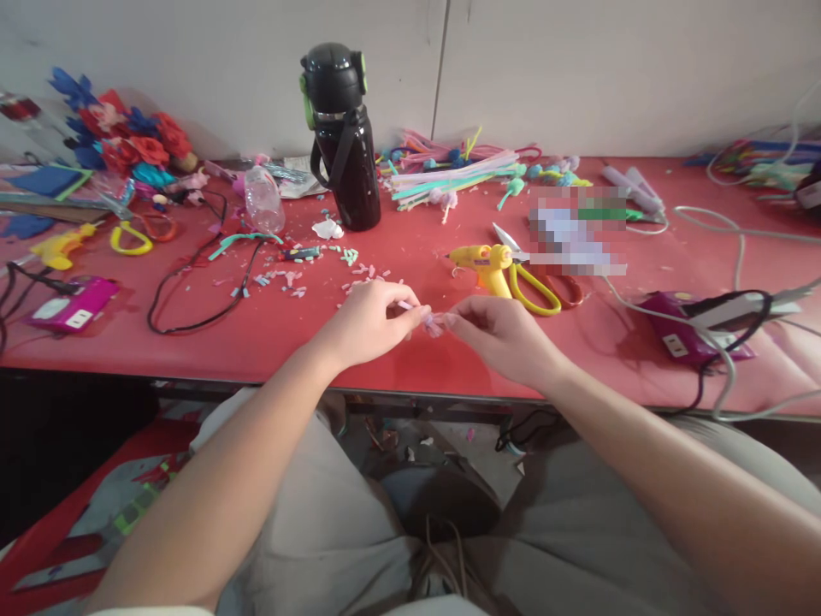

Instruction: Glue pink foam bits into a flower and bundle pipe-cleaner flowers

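Between my two hands, just above the front edge of the red table (269,346), is a small light purple piece (432,324) with a fluffy look. My left hand (378,323) pinches it from the left, with a short pale purple stem showing at the fingers. From the right, the thumb and forefinger of my right hand (504,335) close on its other side. A yellow glue gun (488,263) lies just behind my right hand. Scissors with yellow and red handles (535,291) rest beside the glue gun. Small pastel scraps (288,282) are scattered behind my left hand.
A black bottle (350,162) stands at the back, near a clear plastic bottle (263,201). Pipe cleaners (455,180) lie along the wall. Magenta power boxes (75,305) with cables sit at both sides. Red and blue flowers (132,141) are at the back left.
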Motion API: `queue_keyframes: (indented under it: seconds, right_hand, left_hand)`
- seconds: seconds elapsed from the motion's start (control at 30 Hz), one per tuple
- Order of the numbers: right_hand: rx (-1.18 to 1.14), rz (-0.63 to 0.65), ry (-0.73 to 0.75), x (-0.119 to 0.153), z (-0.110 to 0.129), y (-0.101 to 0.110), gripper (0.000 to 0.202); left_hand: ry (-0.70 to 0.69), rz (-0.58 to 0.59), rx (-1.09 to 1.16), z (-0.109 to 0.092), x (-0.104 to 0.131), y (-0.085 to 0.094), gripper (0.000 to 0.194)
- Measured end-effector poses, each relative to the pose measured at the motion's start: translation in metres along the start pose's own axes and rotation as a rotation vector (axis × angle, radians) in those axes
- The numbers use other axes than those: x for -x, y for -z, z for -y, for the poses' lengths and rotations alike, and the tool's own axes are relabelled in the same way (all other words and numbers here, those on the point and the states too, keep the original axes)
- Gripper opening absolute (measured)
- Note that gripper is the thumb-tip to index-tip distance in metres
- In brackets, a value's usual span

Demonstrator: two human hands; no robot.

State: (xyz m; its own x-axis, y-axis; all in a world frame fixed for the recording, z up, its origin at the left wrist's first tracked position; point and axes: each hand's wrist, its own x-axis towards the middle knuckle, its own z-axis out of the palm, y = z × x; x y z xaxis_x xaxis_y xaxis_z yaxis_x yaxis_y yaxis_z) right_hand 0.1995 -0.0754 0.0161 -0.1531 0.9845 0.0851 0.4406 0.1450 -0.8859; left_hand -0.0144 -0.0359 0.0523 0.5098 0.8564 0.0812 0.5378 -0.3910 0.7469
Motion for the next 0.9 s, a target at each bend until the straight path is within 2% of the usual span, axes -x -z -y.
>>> queue_keyframes:
  seconds: [0.1,0.5,0.63,0.9]
  right_hand:
    - [-0.009,0.026,-0.045,-0.0003,0.0016,0.0001,0.038]
    - [0.093,-0.009,-0.051,0.0002,0.0024,-0.0016,0.039]
    - [0.054,-0.042,-0.045,0.0004,0.0032,-0.0010,0.042]
    - [-0.067,-0.056,-0.006,0.0005,0.0062,0.0036,0.029]
  left_hand:
    - [0.009,-0.007,-0.008,-0.0009,0.0003,0.0004,0.025]
    - [0.042,0.024,0.040,-0.0017,0.0004,0.0010,0.027]
    - [0.065,0.029,0.069,-0.0003,0.0003,0.0020,0.027]
    - [0.073,0.019,0.072,0.0007,0.0003,0.0037,0.029]
